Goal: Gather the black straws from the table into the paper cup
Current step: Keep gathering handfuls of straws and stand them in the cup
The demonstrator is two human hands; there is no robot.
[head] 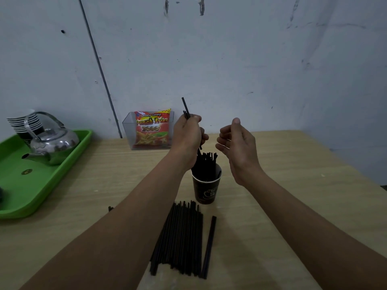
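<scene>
A dark paper cup [206, 190] stands in the middle of the wooden table, with several black straws [206, 164] upright inside it. My left hand [187, 136] hovers just above the cup's left side, shut on a few black straws [186, 107] whose tips stick up past my fingers. To the right of the cup my right hand [236, 143] is raised, fingers loosely curled with nothing in them. A pile of black straws [180, 237] lies flat on the table in front of the cup, and one straw [209, 246] lies apart at its right.
A green tray [31, 185] at the left holds a metal kettle [51, 143] and a stack of paper cups [24, 122]. A clear box with a French fries snack bag [151, 130] stands against the wall behind the cup.
</scene>
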